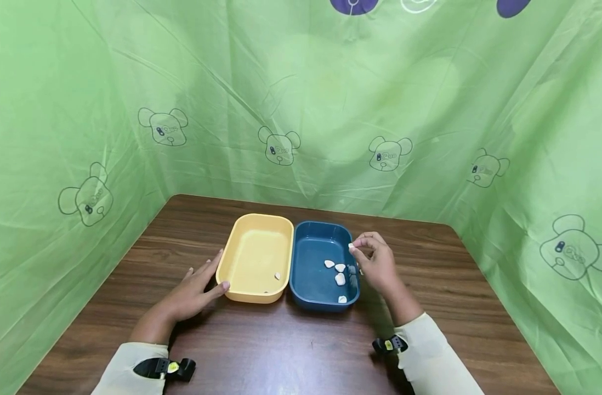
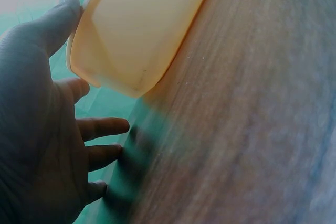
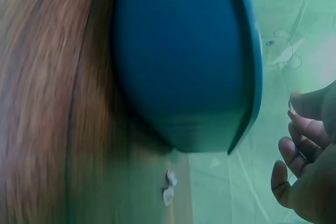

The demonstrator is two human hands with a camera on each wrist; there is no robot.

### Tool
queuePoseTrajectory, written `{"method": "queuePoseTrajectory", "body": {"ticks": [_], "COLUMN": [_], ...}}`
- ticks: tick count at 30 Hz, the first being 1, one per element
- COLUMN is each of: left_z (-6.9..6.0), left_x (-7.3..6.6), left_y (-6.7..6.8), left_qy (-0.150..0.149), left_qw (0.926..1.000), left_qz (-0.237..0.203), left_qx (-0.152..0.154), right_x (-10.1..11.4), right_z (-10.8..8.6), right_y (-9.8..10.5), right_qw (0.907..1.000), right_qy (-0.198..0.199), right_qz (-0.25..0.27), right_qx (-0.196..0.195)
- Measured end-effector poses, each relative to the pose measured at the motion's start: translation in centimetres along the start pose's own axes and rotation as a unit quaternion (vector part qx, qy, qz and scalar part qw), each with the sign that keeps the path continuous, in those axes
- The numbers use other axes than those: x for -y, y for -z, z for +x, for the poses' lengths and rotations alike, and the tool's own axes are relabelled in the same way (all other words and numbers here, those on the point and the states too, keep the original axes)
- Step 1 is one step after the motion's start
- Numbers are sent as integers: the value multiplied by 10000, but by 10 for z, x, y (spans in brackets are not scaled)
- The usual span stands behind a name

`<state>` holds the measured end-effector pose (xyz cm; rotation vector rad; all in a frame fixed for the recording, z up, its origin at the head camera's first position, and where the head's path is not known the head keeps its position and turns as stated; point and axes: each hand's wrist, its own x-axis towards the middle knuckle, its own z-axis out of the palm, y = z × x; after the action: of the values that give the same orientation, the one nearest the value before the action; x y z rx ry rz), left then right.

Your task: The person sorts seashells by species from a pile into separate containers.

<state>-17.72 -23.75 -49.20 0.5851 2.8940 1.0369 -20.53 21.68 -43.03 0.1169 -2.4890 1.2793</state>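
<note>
yellow tray (image 1: 259, 247) | blue tray (image 1: 313, 252) | white stones (image 1: 340, 279) | green cartoon-print curtain (image 1: 330, 82)

Dark brown wood-grain tabletop (image 1: 291, 351), far corners rounded. Pale green creased fabric curtain (image 1: 222, 71) rises behind the tabletop and along both its sides. Line-drawn mouse-eared animal heads (image 1: 279, 156) printed on it: four beyond the tabletop's far edge, one off each side. Rounded purple printed shapes (image 1: 512, 6) high above the far edge.
</note>
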Motion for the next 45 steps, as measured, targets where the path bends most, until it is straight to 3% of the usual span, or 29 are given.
{"method": "queuePoseTrajectory", "body": {"ticks": [9, 37, 45], "left_z": [-1, -1, -1], "left_x": [0, -1, -2], "left_y": [-1, 0, 0], "left_qy": [52, 35, -22], "left_qw": [10000, 10000, 10000], "left_qz": [-37, -16, -19], "left_qx": [16, -30, -57], "right_x": [19, 56, 65], "right_z": [-3, -11, -11], "right_y": [-15, -63, -74], "right_qw": [9992, 9964, 9946], "right_qy": [22, 505, 410], "right_qz": [133, 214, 222], "right_qx": [371, 643, 931]}}
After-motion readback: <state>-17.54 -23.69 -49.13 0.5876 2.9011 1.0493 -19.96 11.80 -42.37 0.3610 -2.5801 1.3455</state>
